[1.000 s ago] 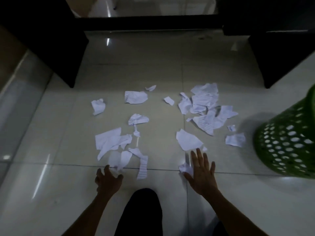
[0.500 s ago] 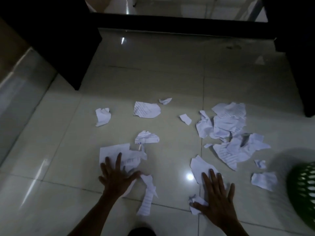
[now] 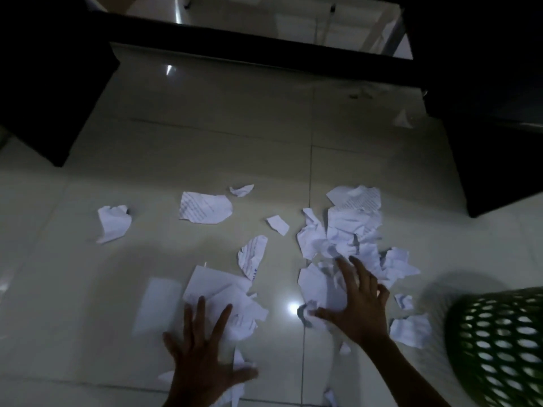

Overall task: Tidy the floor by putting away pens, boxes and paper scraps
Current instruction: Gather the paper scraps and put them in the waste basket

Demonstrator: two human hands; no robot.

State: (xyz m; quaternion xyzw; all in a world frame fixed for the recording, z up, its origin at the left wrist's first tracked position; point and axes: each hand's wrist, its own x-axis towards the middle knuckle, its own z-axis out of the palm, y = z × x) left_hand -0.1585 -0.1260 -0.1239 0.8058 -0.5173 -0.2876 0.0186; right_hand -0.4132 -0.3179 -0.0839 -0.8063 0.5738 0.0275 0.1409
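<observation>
Left hand [image 3: 202, 358] and right hand [image 3: 360, 308], fingers spread wide and gripping nothing, press light, limp paper scraps [image 3: 352, 227] scattered ten-to-two o'clock, which probably slide and bunch best from their edges.

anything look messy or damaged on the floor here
Yes: torn, crumpled paper scraps lie scattered over the tiled floor, heaped thickest just beyond the right hand, near the green basket.

Glossy tiled floor [image 3: 205, 136]: torn paper scraps [image 3: 346, 230], green basket [image 3: 499, 348].
</observation>
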